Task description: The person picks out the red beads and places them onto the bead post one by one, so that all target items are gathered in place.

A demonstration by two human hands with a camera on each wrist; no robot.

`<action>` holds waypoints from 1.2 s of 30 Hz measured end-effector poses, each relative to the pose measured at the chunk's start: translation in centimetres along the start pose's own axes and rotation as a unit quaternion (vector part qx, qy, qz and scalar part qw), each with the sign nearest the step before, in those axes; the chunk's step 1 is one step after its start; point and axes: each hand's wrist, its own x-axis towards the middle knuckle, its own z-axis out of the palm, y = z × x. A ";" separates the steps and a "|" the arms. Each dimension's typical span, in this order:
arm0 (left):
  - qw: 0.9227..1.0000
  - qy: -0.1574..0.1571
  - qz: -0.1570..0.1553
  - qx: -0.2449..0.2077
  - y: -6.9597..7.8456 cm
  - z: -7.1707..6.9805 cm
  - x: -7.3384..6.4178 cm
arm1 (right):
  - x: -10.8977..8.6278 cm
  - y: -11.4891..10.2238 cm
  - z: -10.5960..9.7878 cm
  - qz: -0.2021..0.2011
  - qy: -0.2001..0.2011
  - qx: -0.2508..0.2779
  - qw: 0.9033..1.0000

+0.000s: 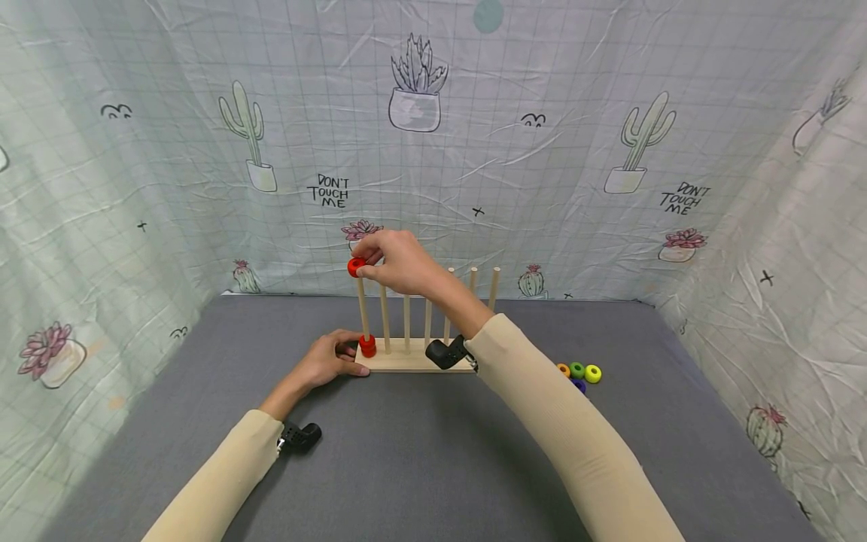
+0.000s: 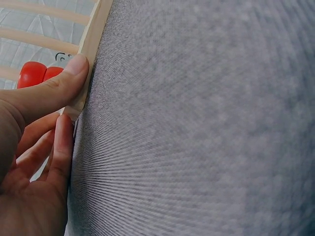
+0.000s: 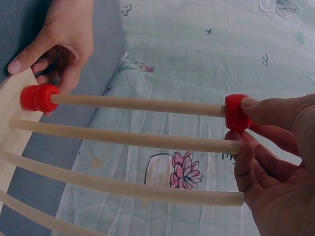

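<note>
Right hand (image 1: 400,262) pinched a red bead (image 3: 238,114) at the tip of the leftmost peg (image 1: 363,310), above two red beads (image 1: 368,346) at its foot, while left hand (image 1: 327,361) gripped the wooden base (image 1: 406,364) by its left end, loose coloured beads (image 1: 589,378) lying to the right.

Grey woven surface (image 1: 393,467) with a wooden peg rack (image 1: 416,363) and small loose beads on it.
The grey spreads across the lower half of the head view, its back edge running just below mid-height; in the left wrist view its fine ribbing fills the centre and right. The rack's flat base lies lengthwise near the frame's centre, pegs upright. Right of centre sit an orange bead (image 1: 566,371), a green bead (image 1: 576,375) and a yellow bead (image 1: 594,379), with a partly hidden blue bead (image 1: 580,386) just below the green.
</note>
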 end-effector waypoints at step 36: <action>1.000 0.000 -0.015 0.003 0.0 0.0 -0.1 | -6.3 1.3 -1.1 -0.045 0.066 0.040 0.996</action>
